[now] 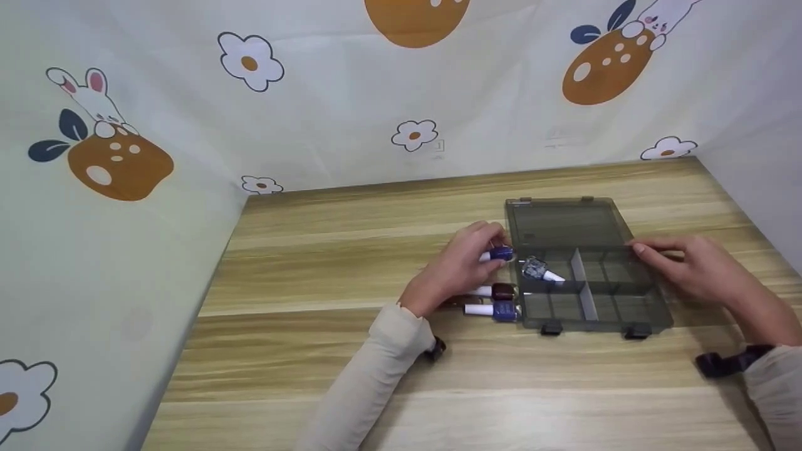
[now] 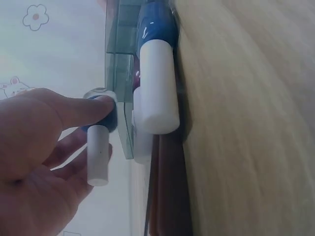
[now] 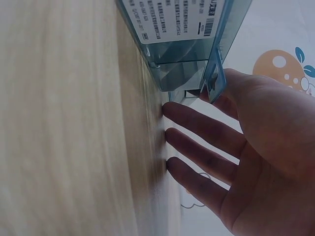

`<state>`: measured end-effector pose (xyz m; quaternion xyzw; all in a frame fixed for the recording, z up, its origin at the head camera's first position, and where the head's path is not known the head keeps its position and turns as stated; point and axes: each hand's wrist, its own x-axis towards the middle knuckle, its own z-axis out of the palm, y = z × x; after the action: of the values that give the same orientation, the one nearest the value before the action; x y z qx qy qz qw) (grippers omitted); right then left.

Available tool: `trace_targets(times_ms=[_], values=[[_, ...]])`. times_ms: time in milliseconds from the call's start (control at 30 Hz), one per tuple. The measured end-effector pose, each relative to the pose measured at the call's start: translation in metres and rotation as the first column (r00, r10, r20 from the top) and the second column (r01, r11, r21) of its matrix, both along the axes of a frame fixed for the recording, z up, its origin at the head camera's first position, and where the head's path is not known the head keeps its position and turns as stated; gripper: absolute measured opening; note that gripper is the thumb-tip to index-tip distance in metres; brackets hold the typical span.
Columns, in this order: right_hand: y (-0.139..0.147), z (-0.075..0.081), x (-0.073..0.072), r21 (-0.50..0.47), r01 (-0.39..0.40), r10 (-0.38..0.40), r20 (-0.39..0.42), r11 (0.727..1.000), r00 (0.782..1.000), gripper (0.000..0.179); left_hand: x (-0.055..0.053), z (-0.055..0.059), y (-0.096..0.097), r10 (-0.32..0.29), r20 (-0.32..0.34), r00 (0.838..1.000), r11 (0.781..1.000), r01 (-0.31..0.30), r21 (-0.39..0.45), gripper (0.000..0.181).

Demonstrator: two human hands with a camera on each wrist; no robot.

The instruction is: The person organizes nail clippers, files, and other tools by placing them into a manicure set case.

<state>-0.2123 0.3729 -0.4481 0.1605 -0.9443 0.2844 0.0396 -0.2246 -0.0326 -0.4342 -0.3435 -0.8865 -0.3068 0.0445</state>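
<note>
Left hand (image 1: 467,260): the fingers pinch a dark blue nail polish bottle (image 1: 501,253) with a white cap, just beside the left edge of a plastic box. Right hand (image 1: 708,266): the fingers are straight and spread apart, with thumb and forefinger touching the right edge of the box (image 1: 561,307); the tips are partly hidden there.

The see-through grey box lies open, its lid (image 1: 567,223) folded back. Inside, towards the back left, a glittery bottle (image 1: 534,268) lies slanted. On the tabletop left of the box lie a dark red bottle (image 1: 503,292) and a second blue bottle (image 1: 505,311), side by side. A brown strip (image 2: 172,191) near their caps is hard to make out, and the small print on the box's label (image 3: 177,17) is blurred.

The tabletop (image 1: 313,250) is pale, streaked wood. Around it hangs a whitish sheet (image 1: 326,113) printed with flowers, rabbits and orange fruit, some cut off by the picture's edge.
</note>
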Motion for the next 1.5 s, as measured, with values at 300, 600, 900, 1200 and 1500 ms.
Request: trace_targets(times_ms=[300,600,900,1200,1500], values=[[0.002,0.000,0.000,-0.034,-0.012,0.011,-0.017,0.999,1.000,0.026,0.002,0.003,0.011,-0.031,-0.034,0.999,0.996,0.034,0.086,0.026],[0.001,-0.001,0.001,-0.037,-0.022,0.021,-0.031,0.999,0.999,0.025,0.004,0.006,0.031,-0.100,-0.054,0.994,0.993,0.102,0.051,0.025],[0.000,-0.001,0.000,-0.026,-0.016,0.016,-0.013,1.000,1.000,0.026,0.006,0.003,0.038,-0.111,-0.041,0.993,0.993,0.112,0.025,0.023],[0.000,-0.002,0.000,-0.018,0.001,-0.001,-0.015,1.000,1.000,0.025,0.011,0.002,0.055,-0.145,-0.056,0.988,0.989,0.144,-0.012,0.023],[0.000,0.000,0.000,-0.009,0.014,-0.014,-0.031,1.000,0.999,0.027,0.014,-0.005,0.067,-0.147,-0.097,0.984,0.988,0.151,0.036,0.021]])
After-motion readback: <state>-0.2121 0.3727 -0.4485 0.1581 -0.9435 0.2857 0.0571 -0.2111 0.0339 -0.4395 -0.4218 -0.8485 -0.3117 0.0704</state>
